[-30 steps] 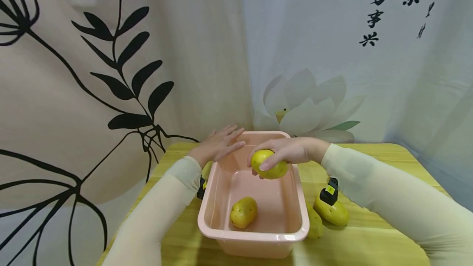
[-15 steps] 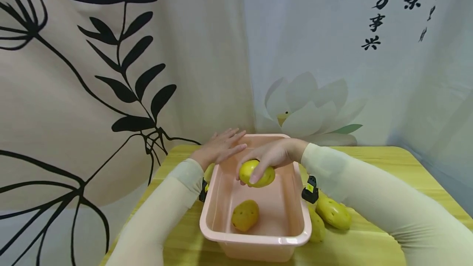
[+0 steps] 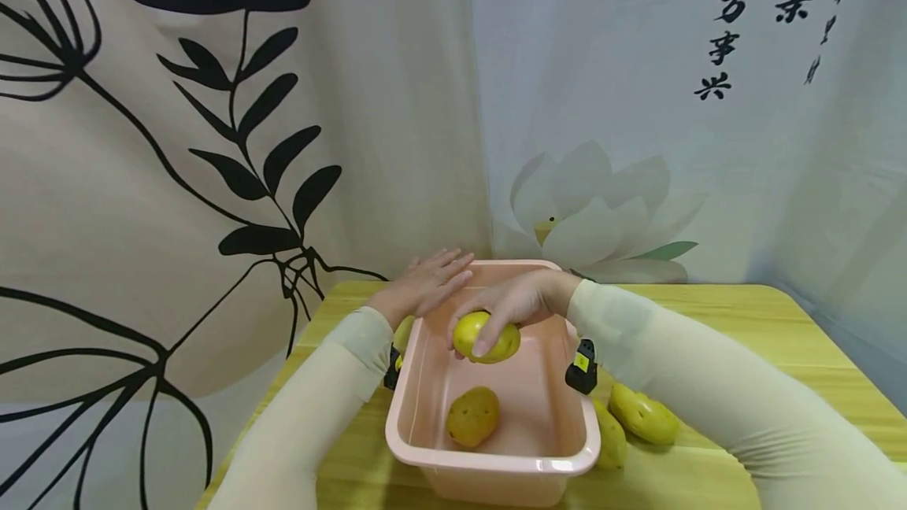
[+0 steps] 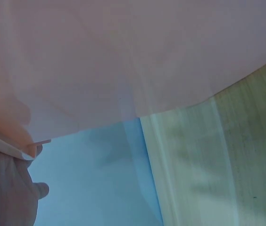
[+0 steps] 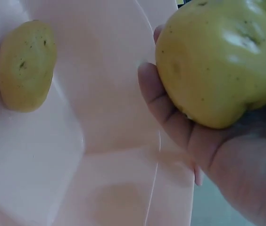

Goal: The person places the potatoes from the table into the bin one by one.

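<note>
My right hand grips a yellow potato above the far half of a pink plastic basin. The right wrist view shows the fingers curled round this potato. A second potato lies on the basin floor towards the near end; the same potato appears at the left of the right wrist view. With its fingers stretched out, my left hand rests on the basin's far left rim. In the left wrist view, part of the left hand lies against that rim.
Two more potatoes, one nearer the basin and one farther right, lie on the wood-patterned table. Another yellow potato is partly hidden behind the left wrist. A printed curtain hangs behind the table.
My right hand has carried the potato leftwards and slightly lower over the basin. My left hand stays on the rim. The head view has tilted slightly.
</note>
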`<state>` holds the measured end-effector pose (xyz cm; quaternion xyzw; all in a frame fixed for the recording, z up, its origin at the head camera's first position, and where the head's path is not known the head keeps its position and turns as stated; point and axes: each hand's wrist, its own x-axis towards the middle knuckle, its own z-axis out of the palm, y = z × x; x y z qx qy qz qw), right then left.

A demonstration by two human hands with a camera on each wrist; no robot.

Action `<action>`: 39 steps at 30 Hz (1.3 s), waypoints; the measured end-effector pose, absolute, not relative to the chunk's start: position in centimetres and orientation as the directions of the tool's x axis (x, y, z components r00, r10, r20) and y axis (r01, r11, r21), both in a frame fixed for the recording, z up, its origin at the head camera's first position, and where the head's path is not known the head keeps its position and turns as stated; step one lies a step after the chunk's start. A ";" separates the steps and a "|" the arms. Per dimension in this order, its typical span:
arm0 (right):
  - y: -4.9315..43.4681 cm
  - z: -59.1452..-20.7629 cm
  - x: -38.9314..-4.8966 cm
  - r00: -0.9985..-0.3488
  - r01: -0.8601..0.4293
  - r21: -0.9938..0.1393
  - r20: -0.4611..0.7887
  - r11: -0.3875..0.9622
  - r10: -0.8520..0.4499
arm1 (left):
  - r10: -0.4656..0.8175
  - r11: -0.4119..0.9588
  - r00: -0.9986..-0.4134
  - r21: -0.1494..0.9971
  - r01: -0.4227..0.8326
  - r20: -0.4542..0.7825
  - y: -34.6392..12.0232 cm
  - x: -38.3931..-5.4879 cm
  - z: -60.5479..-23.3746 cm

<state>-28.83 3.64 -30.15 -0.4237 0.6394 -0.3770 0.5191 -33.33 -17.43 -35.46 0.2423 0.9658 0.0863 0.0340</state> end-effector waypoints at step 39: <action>1.0 -35.5 -29.7 -0.152 -0.054 -0.888 -0.445 0.457 -0.882 | 0.498 0.850 -0.867 0.202 0.486 -0.010 -17.6 -33.6 -35.5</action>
